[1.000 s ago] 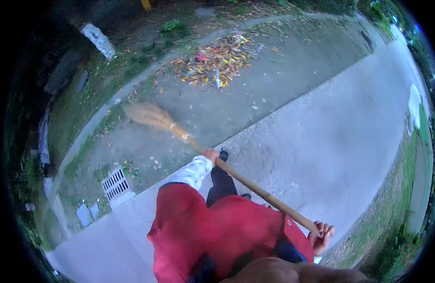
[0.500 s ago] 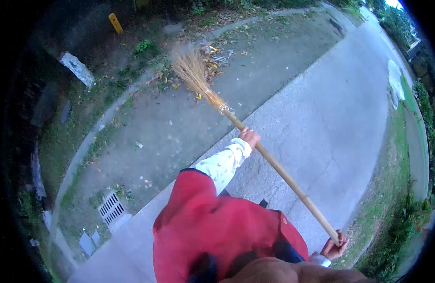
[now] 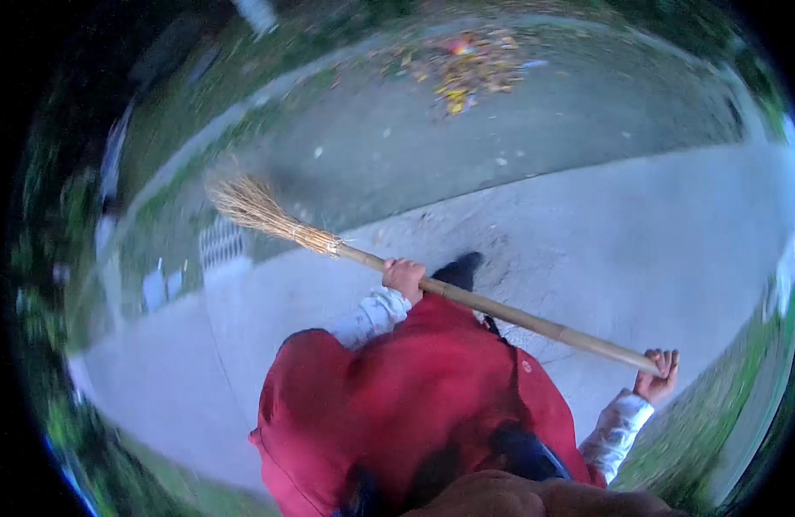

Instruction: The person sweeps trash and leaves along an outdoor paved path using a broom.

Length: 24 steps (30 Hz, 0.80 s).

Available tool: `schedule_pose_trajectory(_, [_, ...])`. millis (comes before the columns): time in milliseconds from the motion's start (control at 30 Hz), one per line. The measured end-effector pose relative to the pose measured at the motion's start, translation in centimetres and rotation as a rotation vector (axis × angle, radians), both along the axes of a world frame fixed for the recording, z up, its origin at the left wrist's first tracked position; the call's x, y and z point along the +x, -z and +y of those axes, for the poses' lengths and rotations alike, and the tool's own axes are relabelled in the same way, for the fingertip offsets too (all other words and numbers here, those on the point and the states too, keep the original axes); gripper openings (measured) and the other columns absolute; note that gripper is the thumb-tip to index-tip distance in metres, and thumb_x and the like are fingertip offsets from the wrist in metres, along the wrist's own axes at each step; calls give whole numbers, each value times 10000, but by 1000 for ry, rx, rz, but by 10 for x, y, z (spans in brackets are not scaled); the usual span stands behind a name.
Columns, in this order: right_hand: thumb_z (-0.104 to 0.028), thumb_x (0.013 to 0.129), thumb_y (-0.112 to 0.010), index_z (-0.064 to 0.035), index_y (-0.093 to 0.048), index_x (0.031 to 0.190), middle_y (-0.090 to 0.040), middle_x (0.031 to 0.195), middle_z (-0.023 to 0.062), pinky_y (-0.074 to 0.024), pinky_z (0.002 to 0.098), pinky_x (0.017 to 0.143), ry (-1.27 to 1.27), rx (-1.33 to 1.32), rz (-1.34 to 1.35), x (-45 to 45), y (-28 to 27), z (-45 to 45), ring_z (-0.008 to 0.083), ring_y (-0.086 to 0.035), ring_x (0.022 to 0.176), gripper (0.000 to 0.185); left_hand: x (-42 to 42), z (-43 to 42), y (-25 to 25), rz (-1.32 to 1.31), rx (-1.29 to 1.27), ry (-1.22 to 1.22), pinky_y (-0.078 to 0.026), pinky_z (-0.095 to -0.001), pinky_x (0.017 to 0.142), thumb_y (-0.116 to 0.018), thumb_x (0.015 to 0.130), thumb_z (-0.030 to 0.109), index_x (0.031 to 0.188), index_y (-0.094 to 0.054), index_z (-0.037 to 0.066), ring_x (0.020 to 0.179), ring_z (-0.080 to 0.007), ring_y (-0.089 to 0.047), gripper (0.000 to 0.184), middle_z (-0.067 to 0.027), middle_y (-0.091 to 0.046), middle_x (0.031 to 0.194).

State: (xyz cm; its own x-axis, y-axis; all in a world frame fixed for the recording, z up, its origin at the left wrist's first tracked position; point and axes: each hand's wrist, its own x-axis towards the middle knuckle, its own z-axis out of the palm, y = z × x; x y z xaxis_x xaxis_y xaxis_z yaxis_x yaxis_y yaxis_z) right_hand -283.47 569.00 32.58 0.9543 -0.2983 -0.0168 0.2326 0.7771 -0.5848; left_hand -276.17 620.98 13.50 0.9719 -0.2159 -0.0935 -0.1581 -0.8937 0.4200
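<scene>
A straw broom [image 3: 259, 209] with a long bamboo handle slants across the head view, bristles at the left and handle end at the right. My left hand [image 3: 404, 277] is closed around the handle a little below the bound bristles. At the far end of the handle, my right hand [image 3: 660, 376] grips it, some fingertips pointing up. The bristles look to be near a metal drain grate [image 3: 221, 244]; whether they touch the ground I cannot tell. A pile of dry leaves [image 3: 475, 73], with yellow and red bits in it, lies farther ahead, apart from the broom.
A pale concrete path [image 3: 621, 233] runs beside the darker paved strip [image 3: 535, 138]. A low curb [image 3: 268, 90] borders grass beyond it. Light slabs [image 3: 160, 287] lie next to the grate. More grass [image 3: 716, 414] is at the right. One dark shoe [image 3: 460, 270] shows below the handle.
The broom's bristles have swung left and back, away from the leaf pile towards the grate. The view has turned, and the handle lies flatter across my body. Both hands keep their hold.
</scene>
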Motion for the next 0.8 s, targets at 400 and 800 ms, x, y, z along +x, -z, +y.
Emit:
schedule_pose_trajectory(400, [-148,784,-592,-131,-402,807,-345,644,-33,-381,370,806,-715,-239,86,262,25,119,137,-396,657,192,-64,14,205,356,23,-692,-431,-433,722,-610,715,270,748,-580,98,814,-280,-562,177,-74,-600,766])
schedule_pose_trajectory(800, [-268,812,-470,38,-379,1143,-412,997,186,-363,473,791,64,-442,-671,175,-111,-417,336,-431,894,460,294,-353,-10,-281,-322,74,-381,-410,884,-556,670,123,800,-547,97,901,-277,-545,132,-78,-574,829])
